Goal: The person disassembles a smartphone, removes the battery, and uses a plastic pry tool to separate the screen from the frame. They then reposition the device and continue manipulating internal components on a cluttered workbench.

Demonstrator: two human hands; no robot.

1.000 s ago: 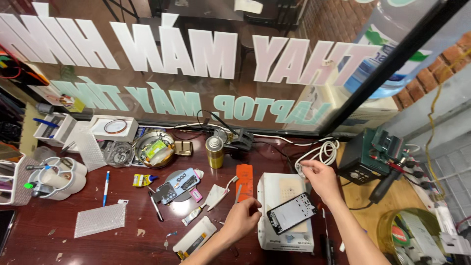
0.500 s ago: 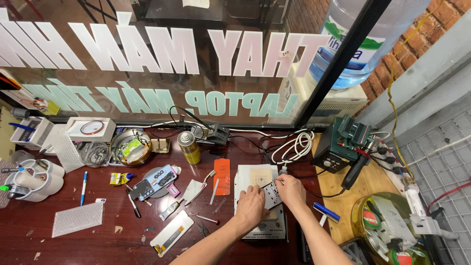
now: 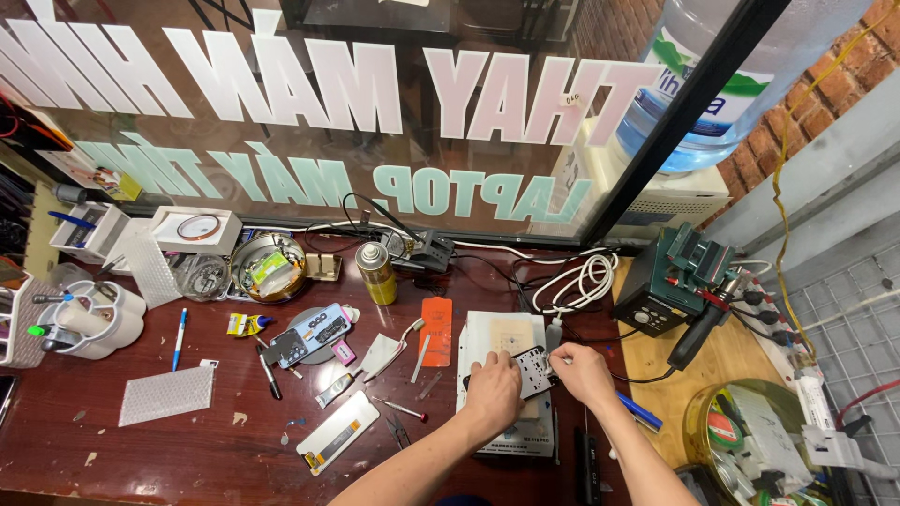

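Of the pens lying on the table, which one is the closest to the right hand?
The blue pen just right of the right hand, on the lighter wood; the other blue pen lies far left.
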